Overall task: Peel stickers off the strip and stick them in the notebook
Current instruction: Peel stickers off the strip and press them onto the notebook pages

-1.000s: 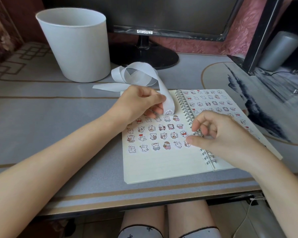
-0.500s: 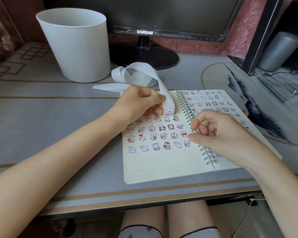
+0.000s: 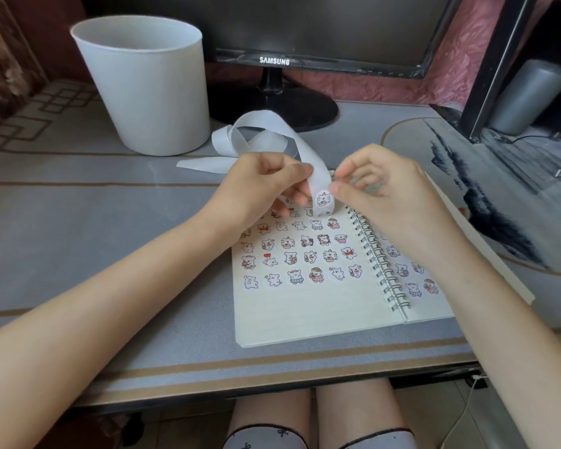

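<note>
The head view looks down at a grey desk (image 3: 78, 222). An open notebook (image 3: 305, 315) lies flat on it, close to the front edge. Metal rings (image 3: 380, 264) run down its middle. Rows of small bear stickers (image 3: 298, 254) cover the top part of the left page. More of them show on the right page, partly hidden by the right arm. The bottom of the left page is bare.

The left hand (image 3: 266, 183) is above the top of the left page. Its fingers are curled, and thumb and fingers pinch the white strip (image 3: 305, 150). The strip rises in a loop behind the hand and bends down to its end, which hangs just over the page. The rest of it lies in loose curls on the desk, past the notebook. One sticker (image 3: 323, 199) sits on the hanging end.

The right hand (image 3: 379, 189) is just beside the strip, over the rings. Its fingers are curled in. The thumb tip touches the edge of the strip by the sticker. I cannot tell if the hand has a grip on the sticker.

A white bin (image 3: 143, 92) stands at the back left of the desk. A black monitor (image 3: 305, 27) stands behind the strip. Two bare legs (image 3: 272, 416) show under the desk.
</note>
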